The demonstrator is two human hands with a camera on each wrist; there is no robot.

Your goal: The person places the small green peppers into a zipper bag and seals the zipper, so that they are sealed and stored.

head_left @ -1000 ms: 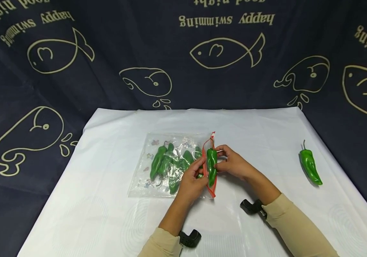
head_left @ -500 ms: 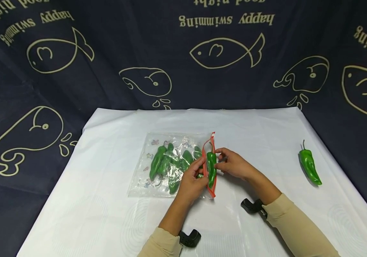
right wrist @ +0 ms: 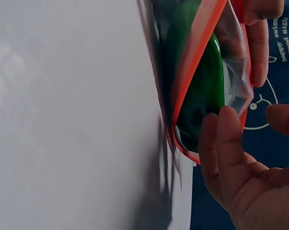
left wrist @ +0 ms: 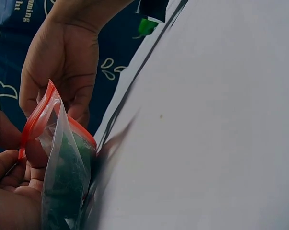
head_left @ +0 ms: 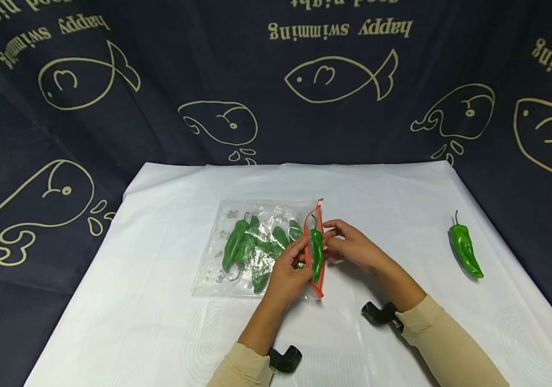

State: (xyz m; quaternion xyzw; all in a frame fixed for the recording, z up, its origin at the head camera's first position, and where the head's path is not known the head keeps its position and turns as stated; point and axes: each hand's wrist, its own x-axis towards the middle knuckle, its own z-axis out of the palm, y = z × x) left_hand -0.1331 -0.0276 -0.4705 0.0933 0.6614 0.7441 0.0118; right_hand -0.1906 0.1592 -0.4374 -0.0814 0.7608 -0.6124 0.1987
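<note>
A clear zip bag (head_left: 204, 285) with a red zip edge lies flat on the table, holding several green peppers (head_left: 234, 246). My left hand (head_left: 289, 275) pinches one side of the red edge and keeps the mouth apart. In that mouth sits another green pepper (head_left: 316, 252), its stem pointing away from me. The fingertips of my right hand (head_left: 353, 247) touch this pepper from the right. In the right wrist view these fingers (right wrist: 229, 143) are fairly straight against the pepper's end (right wrist: 209, 86), the thumb standing apart.
One more green pepper (head_left: 466, 251) lies alone near the right side of the white-covered table (head_left: 392, 199). A dark printed cloth (head_left: 159, 64) hangs behind and beside the table. Black wrist cameras (head_left: 285, 359) sit on both forearms.
The pepper in the bag's mouth has shifted slightly left, deeper into the bag. My right fingers have loosened from pinching it and followed it left. My left hand has stayed in place.
</note>
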